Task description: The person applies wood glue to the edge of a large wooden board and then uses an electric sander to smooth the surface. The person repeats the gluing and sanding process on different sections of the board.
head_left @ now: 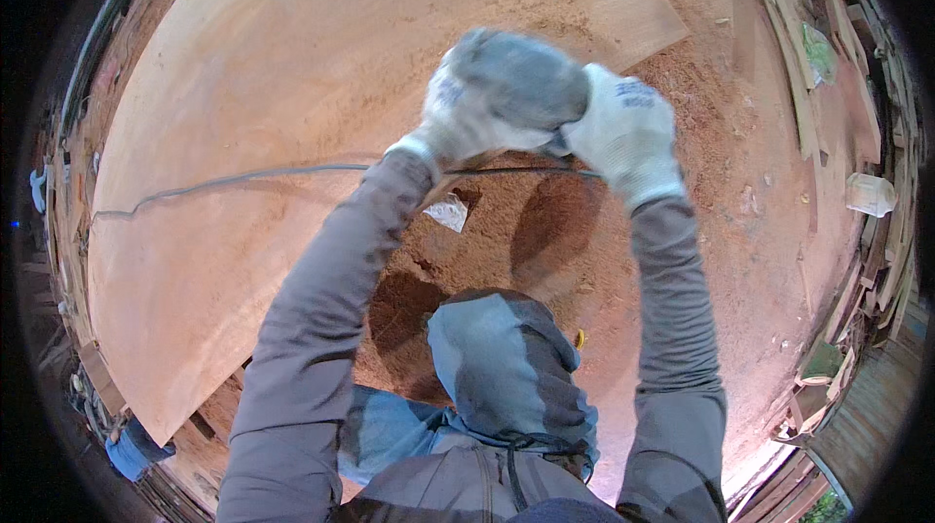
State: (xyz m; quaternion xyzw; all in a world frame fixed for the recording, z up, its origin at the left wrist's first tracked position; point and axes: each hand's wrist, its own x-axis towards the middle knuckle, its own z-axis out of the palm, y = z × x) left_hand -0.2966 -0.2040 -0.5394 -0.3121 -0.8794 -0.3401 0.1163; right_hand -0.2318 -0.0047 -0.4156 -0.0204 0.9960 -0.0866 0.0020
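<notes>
Both of my hands are raised in front of me, close together, in white gloves with blue print. My left hand [467,104] bends in toward the right one, beside a blurred, rounded grey mass. Whether that mass is the glove's grey coating or a separate object, I cannot tell. My right hand [623,129] is closed and meets the grey mass from the right, with a small dark piece at its fingertips. What the hands grip is hidden and smeared by motion. Below them a dark cable [263,172] crosses a large, pale wooden sheet [214,114] and reddish sawdust.
A white scrap [447,212] lies in the sawdust [555,231] between my arms. Long wood strips [784,46] and offcuts line the right side, near a translucent plastic container [870,195]. A blue bundle [136,450] lies at lower left. My knee [506,348] in blue trousers is below.
</notes>
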